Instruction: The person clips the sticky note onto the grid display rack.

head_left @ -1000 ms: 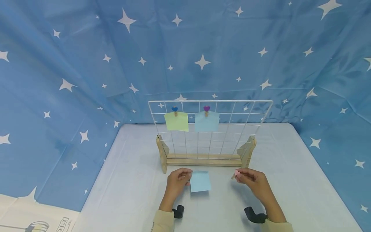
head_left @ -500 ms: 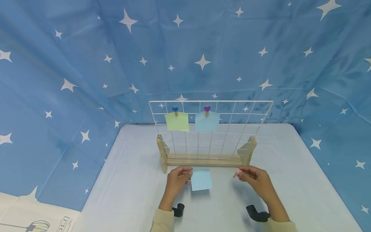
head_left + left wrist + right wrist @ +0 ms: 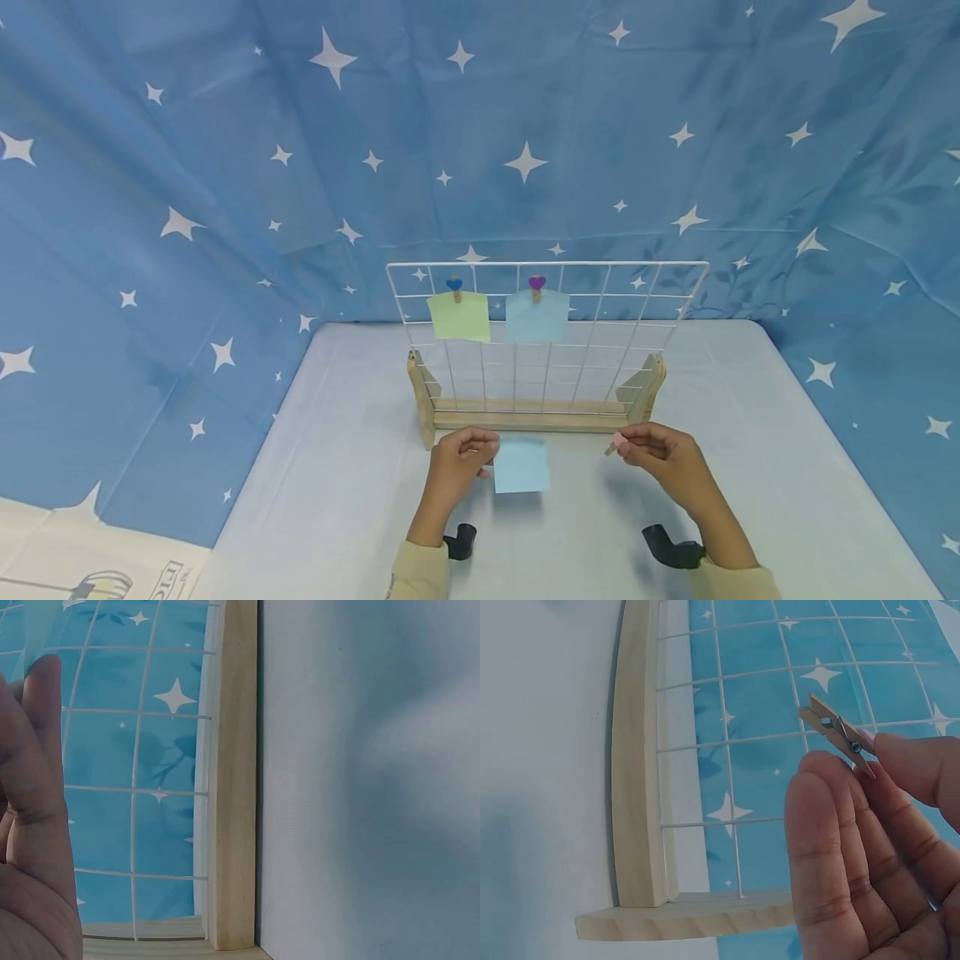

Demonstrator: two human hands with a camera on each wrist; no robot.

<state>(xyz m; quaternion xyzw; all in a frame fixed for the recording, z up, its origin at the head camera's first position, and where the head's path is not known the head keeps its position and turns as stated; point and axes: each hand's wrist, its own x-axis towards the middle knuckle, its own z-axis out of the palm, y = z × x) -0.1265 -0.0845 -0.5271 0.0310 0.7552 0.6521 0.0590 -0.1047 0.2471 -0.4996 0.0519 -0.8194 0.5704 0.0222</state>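
A light blue paper square (image 3: pixel 522 465) is pinched at its upper left edge by my left hand (image 3: pixel 454 463), above the table in front of the rack. In the left wrist view only a strip of that paper (image 3: pixel 41 626) shows past the fingers. My right hand (image 3: pixel 671 463) pinches a small wooden clothespin (image 3: pixel 840 735) with a pink ornament (image 3: pixel 619 438). Its wooden tip points away from the fingers, and nothing sits in its jaws. Between the two hands lies a gap, the paper and clothespin apart.
A white wire grid (image 3: pixel 592 342) stands in a wooden base (image 3: pixel 528 421) behind the hands. Clipped on it are a green paper (image 3: pixel 460 317) under a blue heart clothespin (image 3: pixel 454 286) and a blue paper (image 3: pixel 537 317) under a purple heart clothespin (image 3: pixel 537 286). A starry blue cloth (image 3: pixel 600 100) hangs behind.
Both hands have risen slightly in the head view, still holding the paper and the clothespin. The right hand has shifted a little to the right. The clipped papers stay on the grid.
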